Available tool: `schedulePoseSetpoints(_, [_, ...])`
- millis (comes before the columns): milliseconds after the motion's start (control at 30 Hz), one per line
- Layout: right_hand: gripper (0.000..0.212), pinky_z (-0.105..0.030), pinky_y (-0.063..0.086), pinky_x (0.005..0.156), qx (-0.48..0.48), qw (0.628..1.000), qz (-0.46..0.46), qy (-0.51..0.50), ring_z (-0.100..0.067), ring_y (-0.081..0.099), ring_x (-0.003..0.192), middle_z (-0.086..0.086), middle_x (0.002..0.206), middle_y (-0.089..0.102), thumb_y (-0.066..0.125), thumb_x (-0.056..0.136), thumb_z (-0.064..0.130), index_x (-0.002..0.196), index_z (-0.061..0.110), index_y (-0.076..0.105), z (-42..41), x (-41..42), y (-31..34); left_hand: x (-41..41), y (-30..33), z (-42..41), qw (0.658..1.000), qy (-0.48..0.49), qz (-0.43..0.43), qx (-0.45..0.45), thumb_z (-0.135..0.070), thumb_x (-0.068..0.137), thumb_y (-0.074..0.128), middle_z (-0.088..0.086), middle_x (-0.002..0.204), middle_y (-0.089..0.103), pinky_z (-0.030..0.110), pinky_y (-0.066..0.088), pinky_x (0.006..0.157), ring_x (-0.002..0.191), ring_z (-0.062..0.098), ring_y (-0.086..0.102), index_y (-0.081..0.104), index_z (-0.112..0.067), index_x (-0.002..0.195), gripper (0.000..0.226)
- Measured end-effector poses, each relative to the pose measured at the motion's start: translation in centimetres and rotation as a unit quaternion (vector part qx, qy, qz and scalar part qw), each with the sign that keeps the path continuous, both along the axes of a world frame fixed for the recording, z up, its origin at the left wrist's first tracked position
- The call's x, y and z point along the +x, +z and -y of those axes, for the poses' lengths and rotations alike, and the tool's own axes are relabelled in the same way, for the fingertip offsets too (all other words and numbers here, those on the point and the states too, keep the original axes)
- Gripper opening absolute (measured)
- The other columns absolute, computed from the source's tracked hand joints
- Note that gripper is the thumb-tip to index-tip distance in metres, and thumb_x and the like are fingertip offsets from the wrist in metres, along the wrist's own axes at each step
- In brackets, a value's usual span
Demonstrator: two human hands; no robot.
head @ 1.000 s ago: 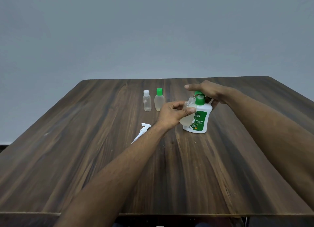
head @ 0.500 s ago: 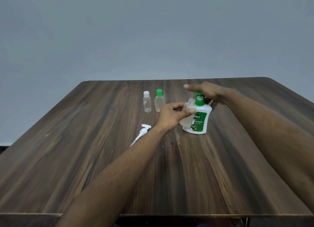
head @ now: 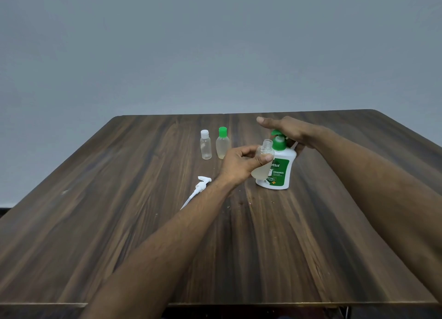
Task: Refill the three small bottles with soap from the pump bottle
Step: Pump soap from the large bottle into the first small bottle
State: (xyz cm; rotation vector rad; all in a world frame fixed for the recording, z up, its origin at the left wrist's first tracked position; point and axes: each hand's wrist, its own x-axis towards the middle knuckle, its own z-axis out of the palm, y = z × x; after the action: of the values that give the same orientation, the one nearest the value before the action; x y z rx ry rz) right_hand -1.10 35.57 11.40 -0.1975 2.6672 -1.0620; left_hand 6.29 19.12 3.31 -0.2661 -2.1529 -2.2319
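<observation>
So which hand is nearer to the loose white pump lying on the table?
Left. The left hand, gripping the open small bottle, sits just right of the white pump. The right hand rests on the pump bottle, farther away.

1 head-worn view looks forward and slightly down across the wooden table (head: pixel 143 247) toward a grey wall (head: pixel 215 44); both forearms reach in from the near edge, and the bottles stand at mid-distance.

Matt dark wood-grain table (head: pixel 119 223), clear plastic small bottles (head: pixel 206 149), glossy white plastic pump bottle (head: pixel 279 173).
</observation>
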Motion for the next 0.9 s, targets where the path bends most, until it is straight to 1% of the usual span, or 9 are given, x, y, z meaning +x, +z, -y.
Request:
schedulePoseSetpoints(100, [0.061, -0.033, 0.055, 0.052, 0.004, 1.0, -0.009, -0.001, -0.026, 0.073, 0.07, -0.008, 0.084, 0.074, 0.055, 0.087, 0.073, 0.09, 0.013, 0.067, -0.03, -0.38, -0.33, 0.05, 0.0, 0.04, 1.0, 0.004, 0.001, 0.0, -0.02, 0.079, 0.081, 0.0, 0.092, 0.076, 0.041, 0.059, 0.086, 0.09, 0.017, 0.072, 0.074, -0.012, 0.105, 0.028])
schedulePoseSetpoints(167, [0.054, -0.032, 0.054, 0.052, 0.001, 1.0, -0.022, -0.006, -0.025, 0.072, 0.066, -0.009, 0.081, 0.073, 0.057, 0.091, 0.065, 0.088, 0.011, 0.067, -0.04, -0.54, -0.59, 0.03, -0.01, 0.0, 1.0, 0.007, 0.002, -0.002, -0.021, 0.078, 0.081, 0.002, 0.095, 0.075, 0.045, 0.058, 0.088, 0.093, 0.02, 0.072, 0.074, -0.011, 0.107, 0.031])
schedulePoseSetpoints(233, [0.052, -0.032, 0.053, 0.054, 0.0, 1.0, -0.03, -0.006, -0.025, 0.071, 0.066, -0.01, 0.081, 0.071, 0.056, 0.093, 0.062, 0.086, 0.011, 0.065, 0.04, -0.54, -0.68, 0.02, -0.03, -0.02, 1.0, 0.011, 0.004, -0.001, -0.022, 0.078, 0.081, 0.004, 0.097, 0.075, 0.047, 0.058, 0.089, 0.096, 0.023, 0.072, 0.074, -0.01, 0.108, 0.032])
schedulePoseSetpoints(333, [0.055, -0.034, 0.053, 0.057, -0.003, 1.0, -0.026, -0.005, -0.027, 0.071, 0.072, -0.01, 0.085, 0.071, 0.055, 0.091, 0.066, 0.086, 0.012, 0.064, 0.06, -0.31, -0.58, -0.05, -0.1, 0.0, 1.0, 0.009, 0.006, 0.0, -0.022, 0.078, 0.081, 0.002, 0.096, 0.076, 0.044, 0.058, 0.088, 0.093, 0.02, 0.072, 0.075, -0.013, 0.105, 0.03])
schedulePoseSetpoints(500, [0.069, -0.036, 0.055, 0.06, -0.01, 1.0, -0.003, -0.005, -0.028, 0.071, 0.078, -0.008, 0.088, 0.07, 0.048, 0.08, 0.084, 0.086, 0.017, 0.063, 0.11, 0.11, -0.04, -0.03, -0.05, -0.07, 1.0, 0.004, 0.004, 0.003, -0.019, 0.079, 0.08, -0.005, 0.086, 0.075, 0.045, 0.058, 0.088, 0.086, 0.013, 0.071, 0.074, -0.012, 0.105, 0.027])
schedulePoseSetpoints(567, [0.069, -0.036, 0.055, 0.06, -0.008, 1.0, 0.005, -0.005, -0.029, 0.071, 0.08, -0.008, 0.09, 0.07, 0.048, 0.079, 0.085, 0.088, 0.018, 0.063, 0.06, 0.02, -0.02, -0.04, -0.09, -0.1, 1.0, 0.001, 0.003, 0.002, -0.018, 0.08, 0.08, -0.006, 0.085, 0.076, 0.045, 0.058, 0.088, 0.085, 0.013, 0.072, 0.075, -0.013, 0.103, 0.025])
schedulePoseSetpoints(633, [0.064, -0.035, 0.055, 0.057, -0.003, 1.0, 0.007, -0.005, -0.028, 0.072, 0.077, -0.008, 0.088, 0.071, 0.053, 0.081, 0.081, 0.088, 0.018, 0.063, 0.02, -0.21, -0.13, -0.02, -0.04, -0.03, 1.0, 0.004, 0.005, 0.001, -0.019, 0.079, 0.08, -0.004, 0.087, 0.076, 0.043, 0.059, 0.087, 0.087, 0.014, 0.072, 0.075, -0.013, 0.104, 0.026])
schedulePoseSetpoints(800, [0.046, -0.032, 0.053, 0.053, 0.004, 1.0, -0.011, -0.016, -0.028, 0.07, 0.068, -0.011, 0.086, 0.07, 0.06, 0.092, 0.057, 0.092, 0.011, 0.064, 0.07, -0.73, -0.66, -0.04, 0.05, 0.0, 1.0, 0.011, 0.007, -0.004, -0.021, 0.079, 0.081, -0.002, 0.091, 0.075, 0.041, 0.061, 0.082, 0.09, 0.017, 0.072, 0.074, -0.012, 0.107, 0.031])
schedulePoseSetpoints(900, [0.043, -0.031, 0.05, 0.053, 0.0, 1.0, -0.026, -0.018, -0.028, 0.068, 0.064, -0.012, 0.083, 0.068, 0.059, 0.094, 0.053, 0.086, 0.01, 0.062, 0.21, -0.65, -0.84, -0.01, 0.05, 0.02, 1.0, 0.008, 0.007, -0.005, -0.021, 0.079, 0.08, -0.002, 0.092, 0.075, 0.04, 0.06, 0.083, 0.09, 0.016, 0.072, 0.074, -0.012, 0.108, 0.031])
